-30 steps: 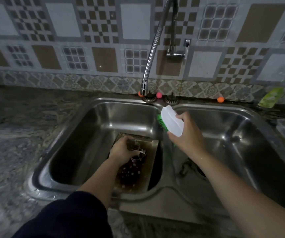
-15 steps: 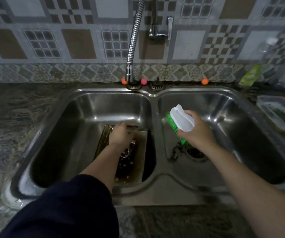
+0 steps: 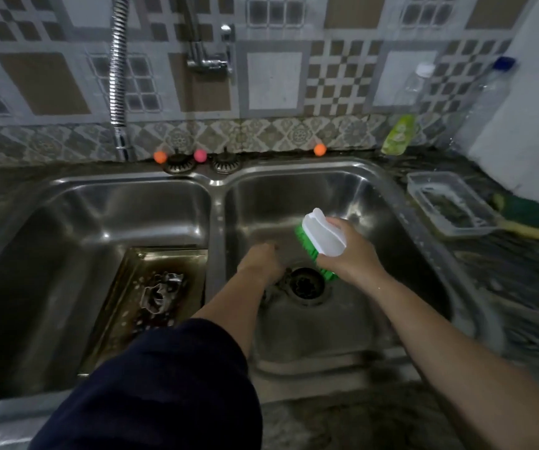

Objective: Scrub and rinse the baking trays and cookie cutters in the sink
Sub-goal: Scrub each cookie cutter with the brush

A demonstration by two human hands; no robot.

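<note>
Baking tray (image 3: 177,258) in left basin, right hand (image 3: 350,254) gripping brush (image 3: 323,233), left hand (image 3: 260,263) grip unclear

The left hand (image 3: 260,263) has left the baking tray (image 3: 151,287) for the right basin (image 3: 359,203).

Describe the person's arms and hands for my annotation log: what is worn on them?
The left arm wears a dark navy sleeve pushed up above the bare forearm. The right arm is bare as far as shows. Both the left hand and the right hand wear no gloves.

Tray (image 3: 151,287) in double sink (image 3: 216,183)
</note>
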